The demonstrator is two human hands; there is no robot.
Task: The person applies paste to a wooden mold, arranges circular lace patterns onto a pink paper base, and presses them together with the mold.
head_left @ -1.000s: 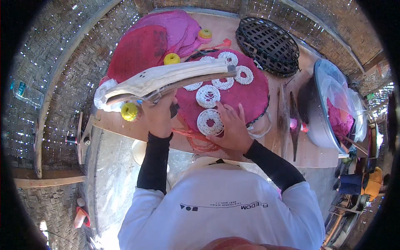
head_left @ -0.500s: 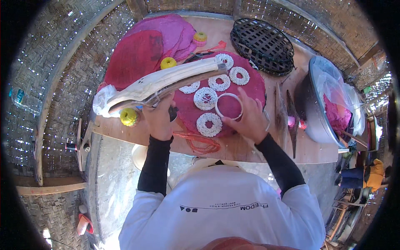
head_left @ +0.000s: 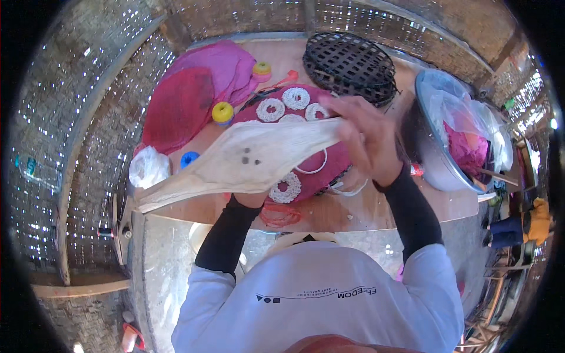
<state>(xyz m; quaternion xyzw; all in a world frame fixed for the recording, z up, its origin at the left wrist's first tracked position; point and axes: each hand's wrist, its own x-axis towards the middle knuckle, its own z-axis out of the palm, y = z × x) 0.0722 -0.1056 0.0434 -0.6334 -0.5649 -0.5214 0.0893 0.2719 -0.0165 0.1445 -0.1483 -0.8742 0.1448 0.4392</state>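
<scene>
While the wooden tool (head_left: 253,150) mostly covers the left hand (head_left: 251,200), the right hand (head_left: 374,138) blurs by its two-o'clock end. I can't tell either grip.

A loose white fabric shirt (head_left: 306,265) with a thin row of black lettering (head_left: 358,293) was worn with fitted black forearm sleeves (head_left: 415,215).

Daylight leaks as pinpricks through the woven wall (head_left: 88,126), which is otherwise dim. Floor (head_left: 165,265) bright, near blown-out toward the bottom. Table (head_left: 335,217) moderately lit, soft shadows. Right hand (head_left: 369,138) motion-blurred. Heavy fisheye: table edge bows, black corners, rim detail soft.
</scene>
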